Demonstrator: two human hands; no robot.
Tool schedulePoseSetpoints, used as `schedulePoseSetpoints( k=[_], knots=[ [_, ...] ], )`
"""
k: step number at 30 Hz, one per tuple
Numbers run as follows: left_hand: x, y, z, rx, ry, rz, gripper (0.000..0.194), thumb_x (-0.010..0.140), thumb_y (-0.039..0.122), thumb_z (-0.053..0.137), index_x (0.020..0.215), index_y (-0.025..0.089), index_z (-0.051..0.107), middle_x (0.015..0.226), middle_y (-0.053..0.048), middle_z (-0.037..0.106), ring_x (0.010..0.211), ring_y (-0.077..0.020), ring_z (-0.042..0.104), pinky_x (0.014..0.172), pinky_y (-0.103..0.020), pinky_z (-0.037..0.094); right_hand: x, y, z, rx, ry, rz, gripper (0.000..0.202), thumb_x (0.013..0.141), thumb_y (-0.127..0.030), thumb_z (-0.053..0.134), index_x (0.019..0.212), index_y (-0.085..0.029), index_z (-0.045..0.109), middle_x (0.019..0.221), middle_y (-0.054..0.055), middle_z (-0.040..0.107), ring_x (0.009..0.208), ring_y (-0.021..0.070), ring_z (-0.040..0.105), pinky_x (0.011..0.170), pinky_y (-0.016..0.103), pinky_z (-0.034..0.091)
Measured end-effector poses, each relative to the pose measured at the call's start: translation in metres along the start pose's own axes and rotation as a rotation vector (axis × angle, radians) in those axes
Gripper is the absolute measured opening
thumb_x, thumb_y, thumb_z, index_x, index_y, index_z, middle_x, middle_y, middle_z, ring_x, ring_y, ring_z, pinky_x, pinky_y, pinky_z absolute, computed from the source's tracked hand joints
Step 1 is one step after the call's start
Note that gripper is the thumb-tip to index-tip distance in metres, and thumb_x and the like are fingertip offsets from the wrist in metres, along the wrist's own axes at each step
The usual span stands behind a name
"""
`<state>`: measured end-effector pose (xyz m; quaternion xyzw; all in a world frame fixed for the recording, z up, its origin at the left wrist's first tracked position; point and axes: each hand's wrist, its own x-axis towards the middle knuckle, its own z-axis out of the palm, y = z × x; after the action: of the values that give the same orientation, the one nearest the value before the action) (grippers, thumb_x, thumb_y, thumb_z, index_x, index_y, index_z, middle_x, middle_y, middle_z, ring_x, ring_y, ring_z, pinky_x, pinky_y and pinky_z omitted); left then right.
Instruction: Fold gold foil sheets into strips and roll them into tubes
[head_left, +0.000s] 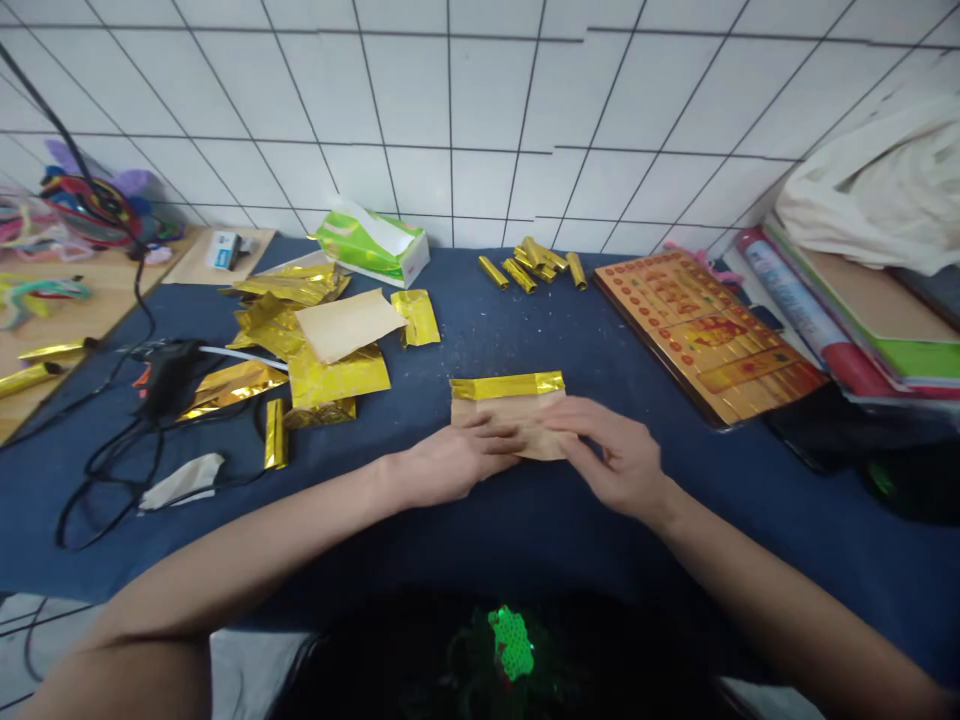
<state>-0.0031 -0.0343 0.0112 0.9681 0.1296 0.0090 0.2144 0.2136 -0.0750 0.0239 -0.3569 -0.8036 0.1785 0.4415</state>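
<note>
A sheet of gold foil paper lies on the dark blue table cover, pale backing side up, with a gold strip folded over along its far edge. My left hand lies flat across the left and middle of the sheet, fingers stretched out. At the sheet's right edge, my right hand holds the paper between thumb and fingers. Part of the near edge is hidden under my hands. Beyond them is a small pile of rolled gold paper tubes.
Crumpled gold foil papers lie left, near a green tissue box. A black glue gun trails a looped cord. An orange-gold patterned box sits right, beside stacked books. A tiled wall stands behind.
</note>
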Motion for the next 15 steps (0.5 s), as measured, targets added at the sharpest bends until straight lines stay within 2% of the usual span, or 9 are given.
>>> schedulePoseSetpoints(
  k=[3, 6, 12, 15],
  knots=[
    [-0.003, 0.000, -0.003, -0.160, 0.057, 0.020, 0.048, 0.074, 0.004, 0.041, 0.119, 0.017, 0.053, 0.130, -0.007, 0.051, 0.127, -0.0179, 0.038, 0.110, -0.044, 0.016, 0.002, 0.003, 0.009, 0.106, -0.273, 0.045, 0.022, 0.084, -0.014, 0.048, 0.102, -0.018, 0.060, 0.105, 0.007, 0.067, 0.101, 0.0173, 0.060, 0.089, 0.036, 0.049],
    [-0.006, 0.003, -0.006, -0.219, 0.107, 0.041, 0.047, 0.074, 0.003, 0.040, 0.115, 0.020, 0.057, 0.127, -0.005, 0.054, 0.128, -0.0161, 0.037, 0.111, -0.042, 0.013, 0.004, 0.013, 0.017, 0.119, -0.440, 0.042, 0.028, 0.088, -0.023, 0.042, 0.113, -0.019, 0.056, 0.123, 0.007, 0.058, 0.117, 0.0181, 0.050, 0.097, 0.039, 0.042],
    [-0.009, 0.003, -0.002, -0.228, 0.073, -0.009, 0.047, 0.075, 0.003, 0.037, 0.111, 0.023, 0.059, 0.128, -0.003, 0.054, 0.127, -0.0143, 0.039, 0.111, -0.041, 0.014, 0.017, 0.041, 0.021, -0.302, -0.680, 0.039, 0.045, 0.092, -0.040, 0.031, 0.133, -0.023, 0.040, 0.143, 0.004, 0.035, 0.135, 0.0225, 0.023, 0.108, 0.051, 0.018],
    [-0.013, 0.005, -0.004, -0.296, 0.059, -0.056, 0.048, 0.078, 0.004, 0.036, 0.117, 0.023, 0.055, 0.128, -0.003, 0.054, 0.127, -0.0153, 0.040, 0.110, -0.044, 0.016, 0.023, 0.052, 0.022, -0.421, -0.727, 0.027, 0.057, 0.089, -0.053, 0.029, 0.138, -0.025, 0.030, 0.148, 0.005, 0.024, 0.137, 0.0255, 0.013, 0.107, 0.054, 0.014]
  ],
)
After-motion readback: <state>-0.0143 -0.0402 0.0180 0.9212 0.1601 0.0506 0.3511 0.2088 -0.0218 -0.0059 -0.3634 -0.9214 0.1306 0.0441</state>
